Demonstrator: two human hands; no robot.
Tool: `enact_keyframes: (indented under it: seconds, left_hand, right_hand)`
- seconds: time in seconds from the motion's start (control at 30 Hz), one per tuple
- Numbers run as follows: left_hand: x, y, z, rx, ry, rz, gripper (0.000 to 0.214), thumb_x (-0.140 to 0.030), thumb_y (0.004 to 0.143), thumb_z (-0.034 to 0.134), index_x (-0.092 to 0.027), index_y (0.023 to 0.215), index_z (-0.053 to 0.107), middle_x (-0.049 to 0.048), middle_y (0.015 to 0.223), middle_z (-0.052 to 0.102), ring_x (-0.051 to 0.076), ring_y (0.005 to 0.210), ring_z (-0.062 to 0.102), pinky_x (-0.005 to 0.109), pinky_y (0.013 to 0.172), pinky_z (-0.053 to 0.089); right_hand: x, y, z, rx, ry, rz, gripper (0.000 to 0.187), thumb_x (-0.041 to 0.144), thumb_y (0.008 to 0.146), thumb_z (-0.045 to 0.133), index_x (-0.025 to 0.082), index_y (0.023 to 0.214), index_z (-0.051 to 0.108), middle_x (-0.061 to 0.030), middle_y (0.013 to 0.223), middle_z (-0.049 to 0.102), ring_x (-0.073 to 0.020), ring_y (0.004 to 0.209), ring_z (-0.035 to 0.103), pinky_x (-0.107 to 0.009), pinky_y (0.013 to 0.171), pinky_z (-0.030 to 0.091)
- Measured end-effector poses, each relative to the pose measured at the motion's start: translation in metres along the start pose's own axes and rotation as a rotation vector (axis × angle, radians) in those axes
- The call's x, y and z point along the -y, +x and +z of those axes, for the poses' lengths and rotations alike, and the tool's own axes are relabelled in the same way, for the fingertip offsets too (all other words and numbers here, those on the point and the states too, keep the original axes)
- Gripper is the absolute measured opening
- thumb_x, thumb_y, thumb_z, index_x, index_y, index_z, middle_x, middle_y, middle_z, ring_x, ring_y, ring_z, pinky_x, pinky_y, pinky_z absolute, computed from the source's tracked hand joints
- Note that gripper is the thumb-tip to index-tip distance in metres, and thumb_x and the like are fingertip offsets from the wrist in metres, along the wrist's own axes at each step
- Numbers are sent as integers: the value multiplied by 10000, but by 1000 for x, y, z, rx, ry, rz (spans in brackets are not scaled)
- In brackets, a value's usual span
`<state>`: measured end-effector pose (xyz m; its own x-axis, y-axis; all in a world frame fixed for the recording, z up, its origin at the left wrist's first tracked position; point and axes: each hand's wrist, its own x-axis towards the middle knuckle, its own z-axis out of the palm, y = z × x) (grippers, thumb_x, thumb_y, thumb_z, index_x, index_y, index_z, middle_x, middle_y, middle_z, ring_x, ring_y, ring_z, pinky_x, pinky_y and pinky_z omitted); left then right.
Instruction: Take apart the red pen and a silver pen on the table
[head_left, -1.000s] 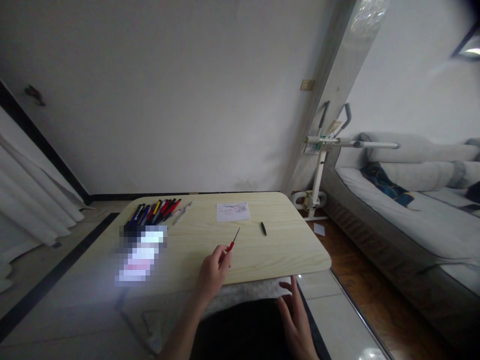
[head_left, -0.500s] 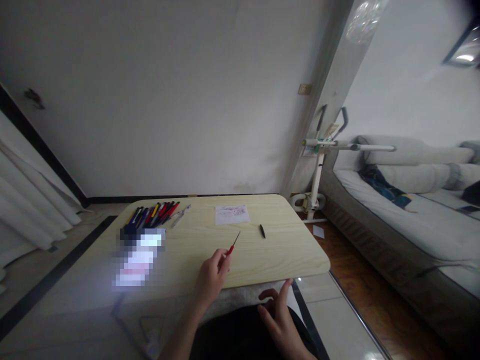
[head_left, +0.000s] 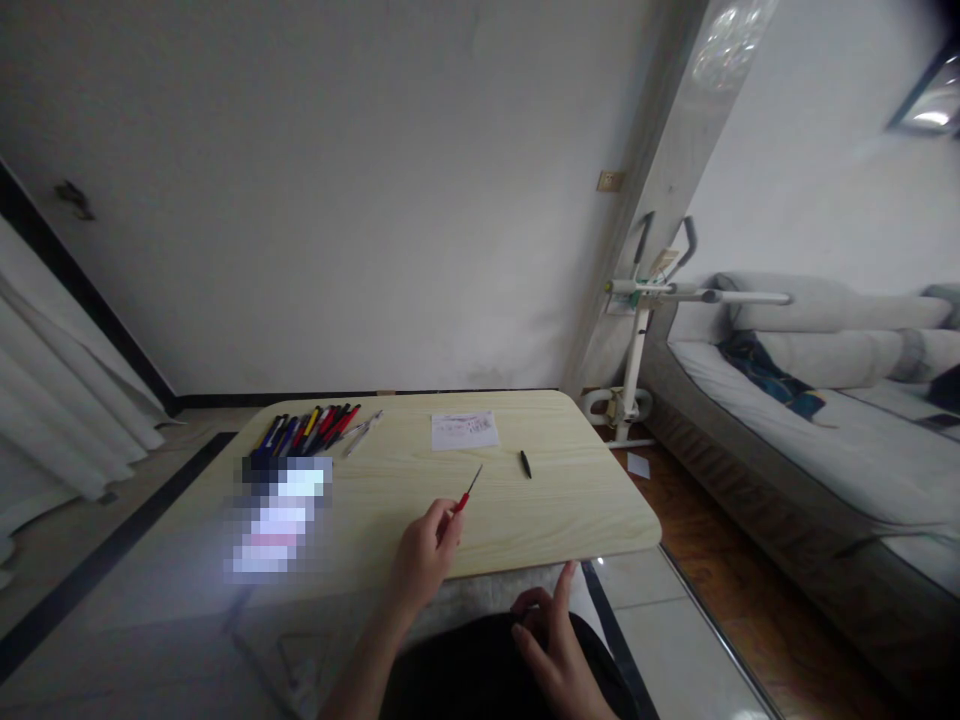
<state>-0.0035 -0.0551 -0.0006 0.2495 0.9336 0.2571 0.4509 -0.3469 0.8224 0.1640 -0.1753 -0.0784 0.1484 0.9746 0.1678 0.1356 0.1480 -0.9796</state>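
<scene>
My left hand point(head_left: 431, 548) is above the front part of the table, its fingers closed in a pinch. Between the fingertips sits a slim red stick with a thin dark shaft point(head_left: 466, 498); the shaft points up and away, and its exact kind is too small to tell. Beyond it to the right, a short black pen-like piece point(head_left: 526, 464) lies on the table. A white card with dark print point(head_left: 464, 430) lies flat farther back. Below the table's front edge, over my lap, my right hand point(head_left: 553, 640) holds nothing; one finger is stretched out and the others are loosely bent.
A pale wooden table point(head_left: 577, 510) with rounded corners stands before a wall. Several pens and markers point(head_left: 304, 430) lie at its back left, with a pair of compasses point(head_left: 364, 432) beside them. Nearby is a bright pixelated patch. Exercise equipment point(head_left: 637, 350) and a bed point(head_left: 810, 400) stand right.
My right hand has shifted slightly down and left, its fingers bending a little more. My left hand keeps its hold on the red stick, almost unmoved.
</scene>
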Motion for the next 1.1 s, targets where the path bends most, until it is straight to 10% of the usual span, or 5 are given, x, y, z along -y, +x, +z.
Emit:
enact_keyframes:
  seconds: [0.2, 0.37, 0.7, 1.1]
  left_hand:
    - [0, 0, -1, 20, 8, -7, 245, -367, 835, 394, -187, 891, 549, -6, 602, 570, 136, 552, 538, 211, 526, 367]
    - [-1, 0, -1, 26, -15, -18, 254, -377, 832, 390, -189, 887, 552, -7, 598, 569, 137, 556, 545, 211, 537, 379]
    - [0, 0, -1, 20, -2, -6, 230, -357, 840, 394, -186, 895, 538, -16, 589, 559, 128, 544, 537, 208, 536, 367]
    - [0, 0, -2, 26, 15, 4, 224, -354, 846, 389, -187, 887, 531, -19, 592, 554, 124, 543, 529, 210, 534, 357]
  right_hand:
    - [3, -9, 8, -59, 318, 142, 699, 342, 791, 531, 285, 1381, 160, -4, 767, 556, -109, 515, 484, -240, 476, 412]
    - [13, -4, 12, -43, 521, 380, 408, 364, 692, 659, 162, 1043, 609, 2, 612, 553, -85, 454, 463, -218, 448, 336]
    - [35, 34, 19, -84, 1250, 764, 235, 207, 627, 724, 172, 675, 496, 66, 578, 503, -26, 396, 357, -162, 388, 231]
    - [20, 28, 26, -83, 1242, 776, 252, 232, 645, 713, 176, 791, 516, 87, 540, 445, -19, 373, 315, -159, 368, 188]
